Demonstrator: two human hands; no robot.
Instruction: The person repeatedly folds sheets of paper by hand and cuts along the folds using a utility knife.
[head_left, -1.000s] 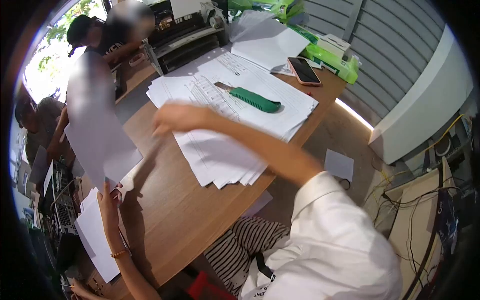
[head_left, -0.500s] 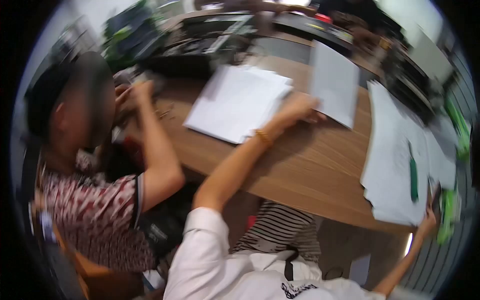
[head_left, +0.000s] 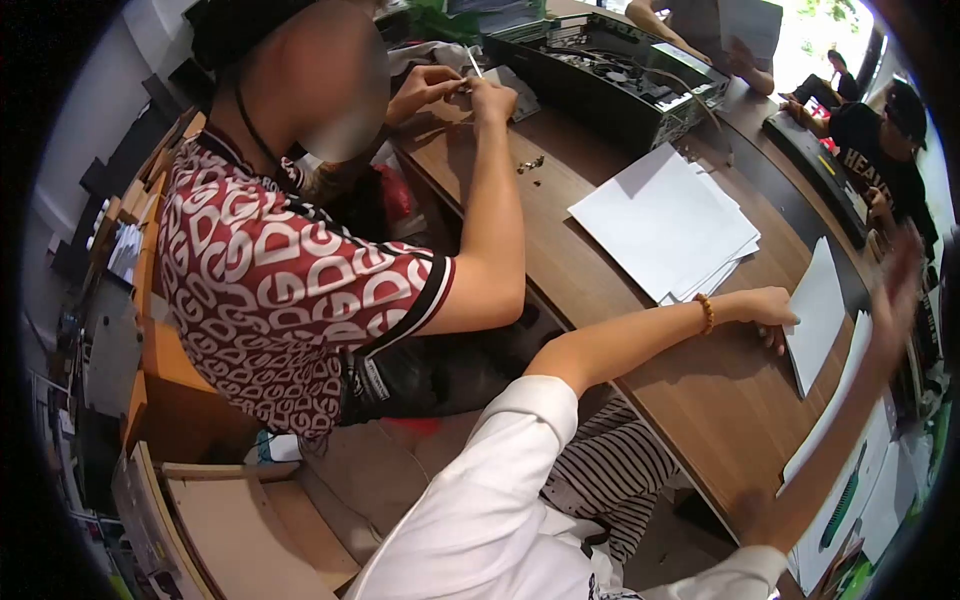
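Observation:
My left hand (head_left: pixel 762 308), with a beaded bracelet at the wrist, reaches across the wooden table. Its fingers are closed on the near edge of a white sheet of paper (head_left: pixel 816 312), which is tilted up off the tabletop. To the left of that hand lies a stack of white paper (head_left: pixel 668 225), its sheets slightly fanned. My right hand (head_left: pixel 898 285) is raised at the far right, smeared by motion, so its fingers cannot be made out. Below my right forearm, more white papers (head_left: pixel 812 545) lie along the table, with a slim green tool (head_left: pixel 843 497) on them.
On the left, a seated person in a red patterned shirt (head_left: pixel 290 270) handles a thin white item over the table (head_left: pixel 560 255). Small brass-coloured pieces (head_left: pixel 531 164) lie nearby. An opened computer case (head_left: pixel 600 85) stands behind. Other people sit at the far side. A drawer (head_left: pixel 235 510) stands out at lower left.
The view has swung left, showing more of the seated person. My right hand has risen from the table's right edge. My left hand still holds the sheet, now tilted more edge-on.

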